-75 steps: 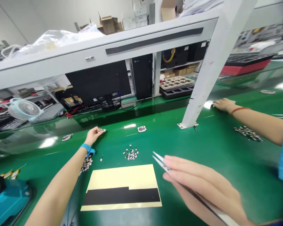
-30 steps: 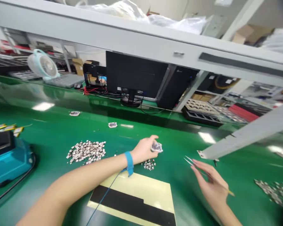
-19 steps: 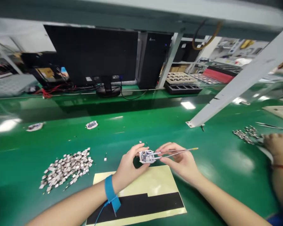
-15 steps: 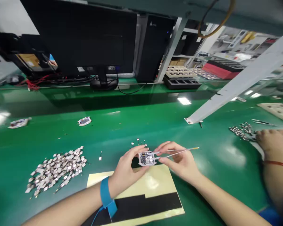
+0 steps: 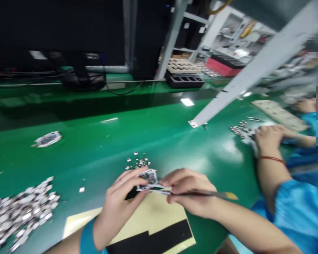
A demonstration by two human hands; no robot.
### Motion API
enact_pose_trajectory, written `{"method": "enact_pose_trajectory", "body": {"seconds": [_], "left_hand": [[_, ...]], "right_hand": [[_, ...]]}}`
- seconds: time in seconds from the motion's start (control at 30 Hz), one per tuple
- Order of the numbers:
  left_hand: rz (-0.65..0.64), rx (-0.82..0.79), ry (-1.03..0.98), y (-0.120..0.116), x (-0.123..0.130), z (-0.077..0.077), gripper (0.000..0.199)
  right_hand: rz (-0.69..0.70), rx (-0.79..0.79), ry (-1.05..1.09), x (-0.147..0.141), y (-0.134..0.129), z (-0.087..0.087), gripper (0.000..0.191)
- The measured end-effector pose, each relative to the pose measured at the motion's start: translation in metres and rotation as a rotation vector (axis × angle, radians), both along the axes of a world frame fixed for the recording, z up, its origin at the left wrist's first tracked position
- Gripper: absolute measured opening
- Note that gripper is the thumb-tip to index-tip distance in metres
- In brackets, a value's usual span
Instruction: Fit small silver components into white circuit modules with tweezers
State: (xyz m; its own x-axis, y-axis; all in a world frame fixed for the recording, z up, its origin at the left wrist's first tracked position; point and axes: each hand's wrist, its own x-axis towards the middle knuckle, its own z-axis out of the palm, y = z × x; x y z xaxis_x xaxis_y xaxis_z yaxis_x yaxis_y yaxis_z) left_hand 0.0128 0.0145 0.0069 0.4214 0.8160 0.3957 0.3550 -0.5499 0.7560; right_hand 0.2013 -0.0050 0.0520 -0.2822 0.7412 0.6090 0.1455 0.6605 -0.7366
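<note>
My left hand [image 5: 119, 201] pinches a small white-edged circuit board [image 5: 148, 180] by its edges, low over a cream and black adhesive sheet [image 5: 159, 225]. My right hand [image 5: 188, 192] is shut on slender steel tweezers [image 5: 201, 193] with a yellow end, their tips at the board and partly hidden by my fingers. A loose heap of tiny metal parts [image 5: 21, 213] lies to the left, and a smaller scatter [image 5: 137, 162] lies just beyond the board. Another circuit board [image 5: 47, 139] rests farther off on the green mat [image 5: 95, 141]. A blue wrist strap [image 5: 87, 236] circles my left wrist.
A co-worker's hand [image 5: 270, 141], with a red cord bracelet and blue sleeve, works beside a heap of parts [image 5: 241, 130] at right. A white post [image 5: 241, 67] rises from the bench. A monitor, computer tower and stacked trays [image 5: 185, 80] stand behind.
My hands, apart earlier, have come together on the board, which my left hand picked up from the mat. The head view has swung and now tilts, and the board sits at a steeper angle.
</note>
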Motion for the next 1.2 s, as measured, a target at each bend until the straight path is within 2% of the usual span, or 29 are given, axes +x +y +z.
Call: {"method": "enact_pose_trajectory", "body": {"seconds": [0.07,0.17,0.3,0.43,0.5,0.63,0.73,0.9,1.0,1.1,1.2], "left_hand": [[0.035,0.001,0.026,0.002,-0.003,-0.003,0.006],[0.058,0.007,0.034,0.007,-0.005,-0.006,0.004],[0.028,0.066,0.032,0.009,-0.005,-0.003,0.004],[0.032,0.060,0.031,0.008,-0.005,0.003,0.006],[0.066,-0.021,-0.013,0.009,-0.006,0.004,0.008],[0.048,-0.326,-0.166,0.008,-0.006,0.005,0.013],[0.049,-0.414,-0.270,0.003,-0.003,0.002,0.014],[0.021,-0.365,-0.305,-0.006,0.001,-0.001,0.014],[-0.035,-0.262,-0.274,-0.008,0.000,0.001,0.014],[-0.085,-0.161,-0.263,-0.009,-0.002,0.002,0.013],[-0.087,-0.132,-0.262,-0.009,-0.003,0.001,0.014]], "right_hand": [[-0.066,-0.045,0.059,-0.001,0.003,-0.003,0.016],[-0.084,-0.152,0.137,-0.001,0.008,-0.007,0.014],[-0.017,-0.240,0.246,-0.005,0.007,-0.010,0.014],[0.055,-0.242,0.283,-0.012,0.003,-0.011,0.015],[0.067,-0.221,0.316,-0.014,0.003,-0.012,0.015],[0.053,-0.225,0.386,-0.015,0.007,-0.013,0.016],[0.054,-0.273,0.336,-0.015,0.009,-0.011,0.018],[0.055,-0.381,0.262,-0.014,0.012,-0.011,0.022],[0.074,-0.428,0.193,-0.012,0.011,-0.012,0.023],[0.083,-0.427,0.125,-0.010,0.008,-0.012,0.024],[0.093,-0.414,0.095,-0.008,0.006,-0.012,0.025]]}}
